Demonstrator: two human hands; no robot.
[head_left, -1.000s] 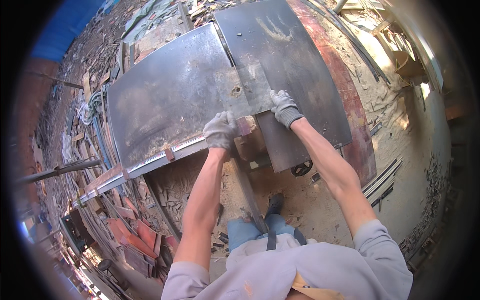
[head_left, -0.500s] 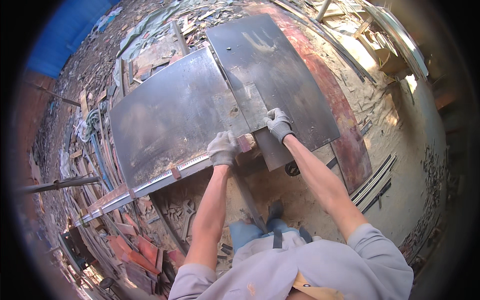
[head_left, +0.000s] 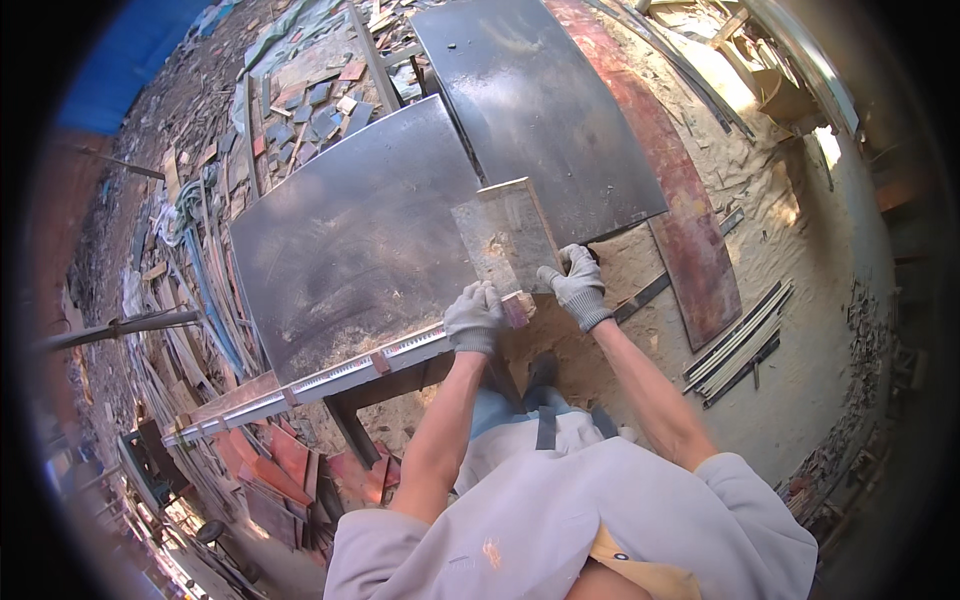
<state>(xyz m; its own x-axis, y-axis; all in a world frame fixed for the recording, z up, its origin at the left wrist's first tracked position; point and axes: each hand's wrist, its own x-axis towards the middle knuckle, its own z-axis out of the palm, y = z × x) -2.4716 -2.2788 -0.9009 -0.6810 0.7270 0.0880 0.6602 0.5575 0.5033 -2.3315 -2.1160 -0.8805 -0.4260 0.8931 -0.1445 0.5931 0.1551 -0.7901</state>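
The left forearm (head_left: 437, 435) rises from the lower middle to the gloved left hand (head_left: 474, 320) near centre, fingers curled. The right forearm (head_left: 655, 388) slants up-left from lower right; the gloved right hand (head_left: 578, 288) is slightly higher, fingers bent.

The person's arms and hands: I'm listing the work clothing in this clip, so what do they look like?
The left hand and right hand wear matching pale grey knit gloves with ribbed cuffs at the wrists. The forearms are bare up to loose, pale grey-lavender sleeves that end around the elbows. No cables or printed markings show on them.
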